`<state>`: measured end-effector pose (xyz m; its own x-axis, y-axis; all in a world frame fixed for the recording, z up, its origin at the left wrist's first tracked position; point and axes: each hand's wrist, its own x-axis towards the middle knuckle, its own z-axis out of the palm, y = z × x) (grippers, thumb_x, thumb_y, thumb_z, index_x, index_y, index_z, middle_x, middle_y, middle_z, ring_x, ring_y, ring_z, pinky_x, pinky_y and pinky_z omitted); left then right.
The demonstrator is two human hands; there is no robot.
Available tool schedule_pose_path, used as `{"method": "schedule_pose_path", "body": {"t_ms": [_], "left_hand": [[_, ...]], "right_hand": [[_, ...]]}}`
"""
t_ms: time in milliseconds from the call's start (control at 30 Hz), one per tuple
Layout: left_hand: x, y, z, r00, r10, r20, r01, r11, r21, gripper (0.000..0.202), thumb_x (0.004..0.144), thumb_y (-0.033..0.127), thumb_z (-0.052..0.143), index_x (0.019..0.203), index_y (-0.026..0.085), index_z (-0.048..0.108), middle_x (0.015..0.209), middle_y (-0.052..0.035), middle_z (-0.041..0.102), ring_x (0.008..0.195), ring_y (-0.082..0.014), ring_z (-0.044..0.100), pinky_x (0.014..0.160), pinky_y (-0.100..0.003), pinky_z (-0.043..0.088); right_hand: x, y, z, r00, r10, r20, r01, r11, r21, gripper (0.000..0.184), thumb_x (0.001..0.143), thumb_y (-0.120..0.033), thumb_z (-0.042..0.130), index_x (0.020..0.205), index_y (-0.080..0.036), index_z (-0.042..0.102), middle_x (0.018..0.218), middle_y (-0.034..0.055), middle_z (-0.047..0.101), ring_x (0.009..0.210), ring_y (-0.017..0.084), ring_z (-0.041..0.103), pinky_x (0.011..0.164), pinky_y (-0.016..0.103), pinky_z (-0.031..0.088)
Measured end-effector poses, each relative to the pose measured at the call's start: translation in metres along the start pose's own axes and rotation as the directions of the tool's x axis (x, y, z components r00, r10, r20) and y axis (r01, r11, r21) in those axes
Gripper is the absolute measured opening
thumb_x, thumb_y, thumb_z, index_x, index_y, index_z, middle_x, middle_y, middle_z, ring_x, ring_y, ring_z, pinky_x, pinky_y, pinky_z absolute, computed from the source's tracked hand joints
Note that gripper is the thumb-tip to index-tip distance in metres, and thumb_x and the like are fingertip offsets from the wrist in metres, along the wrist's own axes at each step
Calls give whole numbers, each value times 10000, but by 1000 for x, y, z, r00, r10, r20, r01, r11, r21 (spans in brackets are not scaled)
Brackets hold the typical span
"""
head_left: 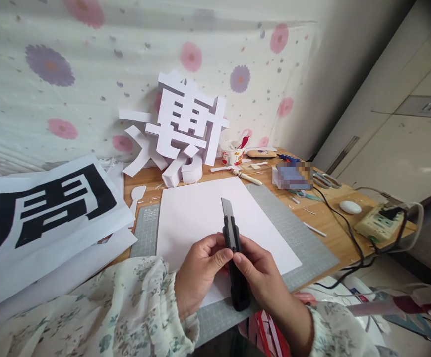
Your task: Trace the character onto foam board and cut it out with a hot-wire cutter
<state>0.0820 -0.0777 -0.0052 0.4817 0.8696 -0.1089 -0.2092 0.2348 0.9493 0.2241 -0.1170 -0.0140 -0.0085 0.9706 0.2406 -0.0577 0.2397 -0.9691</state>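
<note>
Left hand and right hand gripped the utility knife together, neither nearer; its long axis ran forward, blade outermost, above the white sheet.

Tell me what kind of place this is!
It looks like a craft table, maybe in someone's home. You can tell from the grey cutting mat, the knife with its blade out, and the big white paper shapes at the back.
</note>
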Motion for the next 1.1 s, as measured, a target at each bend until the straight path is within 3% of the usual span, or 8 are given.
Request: {"method": "schedule_pose_path", "body": {"t_ms": [267,500,767,867,967,1033,1100], "left_hand": [[1,1,0,1000,-13,-6,13,1000,-7,460,700,545,844,877,167,651,790,5,617,666,-123,523,573,-217,398],[-1,0,0,1000,-16,-3,16,1000,-3,439,722,533,832,888,164,660,802,-1,637,680,-126,549,582,-215,422],[-1,1,1,1000,-15,-6,15,1000,-11,441,729,536,832,868,157,656,787,5,636,680,-121,564,576,-205,441],[-1,1,0,999,-35,10,35,999,-30,450,742,537,825,898,149,661,797,-9,652,696,-132,594,594,-216,473],[-4,5,2,996,-74,51,78,994,-81,477,759,545,808,969,140,665,838,-36,675,734,-157,634,649,-258,527],[-7,8,5,992,-100,76,108,986,-124,486,757,536,813,995,141,661,878,-47,686,752,-153,645,665,-255,537],[-9,10,8,988,-124,92,138,977,-162,477,750,530,823,965,140,649,862,-46,687,736,-139,648,650,-233,533]], "right_hand": [[-2,5,-7,997,-15,82,15,1000,-1,463,933,-424,611,1359,-242,607,1283,78,702,1178,258,653,1007,399,527],[-4,8,-9,997,6,82,-8,1000,23,475,923,-347,617,1389,-261,588,1404,71,631,1295,260,590,1101,438,458],[-5,9,-10,996,21,88,-26,998,51,524,890,-254,618,1412,-259,572,1400,62,634,1295,263,584,1108,448,447],[-6,11,-9,997,22,70,-32,987,154,511,881,-302,663,1387,-276,598,1380,60,650,1260,272,609,1093,458,458],[-7,12,-9,999,36,-18,-29,958,284,446,951,-361,596,1395,-318,581,1314,63,692,1186,261,661,1033,455,507],[-6,11,-11,997,-10,-83,29,973,227,422,997,-325,530,1414,-386,543,1257,42,714,1117,233,691,970,426,544],[-5,11,-15,981,-192,-30,193,981,15,466,983,-278,560,1419,-440,520,1240,24,697,1082,216,686,932,395,552]]}}
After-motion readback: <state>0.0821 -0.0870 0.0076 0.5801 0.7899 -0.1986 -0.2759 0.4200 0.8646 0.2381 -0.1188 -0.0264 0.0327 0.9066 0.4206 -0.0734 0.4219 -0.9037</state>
